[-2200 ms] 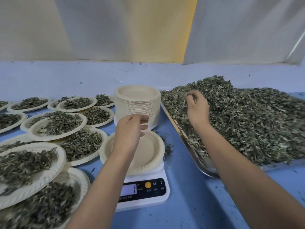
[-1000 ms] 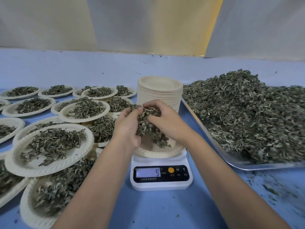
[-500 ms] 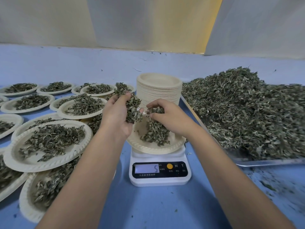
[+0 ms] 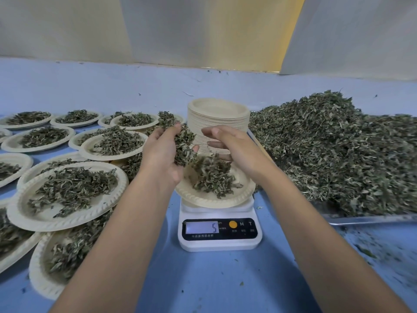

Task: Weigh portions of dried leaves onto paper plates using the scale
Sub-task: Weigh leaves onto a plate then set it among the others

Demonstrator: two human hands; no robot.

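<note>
Head view: left hand [image 4: 161, 154] grips leaves [image 4: 184, 143], right hand [image 4: 233, 144] slack, empty; both partly hide plate stack [image 4: 217, 112]

Packing workroom: blue bench [image 4: 225, 279] carries scale [image 4: 220, 231], tray [image 4: 361, 220] heaped with dried leaves [image 4: 338, 150], rows of filled plates [image 4: 67, 223], a plate stack [image 4: 217, 118].

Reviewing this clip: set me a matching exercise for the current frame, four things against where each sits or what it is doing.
1. left hand
2. scale
3. stack of empty plates
4. metal tray

A. directly behind the scale
B. grips a clump of leaves
C. right of the scale, heaped with loose leaves
D. carries a plate with some leaves on it

Pairs: 1-B, 2-D, 3-A, 4-C.
</note>
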